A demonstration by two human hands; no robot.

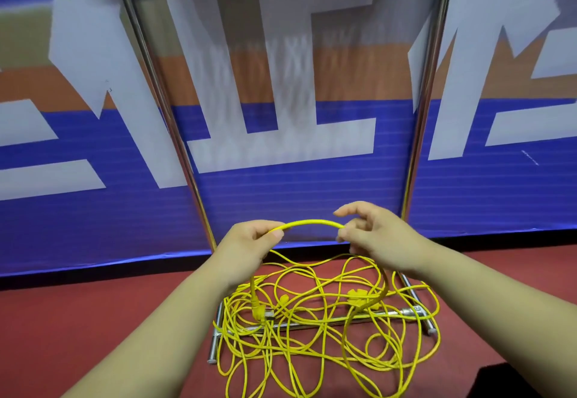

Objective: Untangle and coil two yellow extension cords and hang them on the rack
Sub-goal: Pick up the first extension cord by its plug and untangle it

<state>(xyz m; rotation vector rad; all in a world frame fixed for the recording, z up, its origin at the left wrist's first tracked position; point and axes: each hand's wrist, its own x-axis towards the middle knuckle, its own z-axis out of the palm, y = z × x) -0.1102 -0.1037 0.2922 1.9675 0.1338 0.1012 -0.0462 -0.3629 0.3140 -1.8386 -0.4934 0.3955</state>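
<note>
Left hand (249, 243) and right hand (373, 235) pinch cord (309, 222); banner (312, 188) lettering cropped.

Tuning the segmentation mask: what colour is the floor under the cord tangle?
Dark red, clearest in the head view: the floor under the yellow cords.

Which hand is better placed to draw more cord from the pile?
Probably the right hand: the cord runs from it down into the tangle, while the left hand pinches the short end with the plug hanging.

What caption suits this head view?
Left hand and right hand pinch a thin yellow extension cord above the tangled pile on a chrome rack base.
</note>
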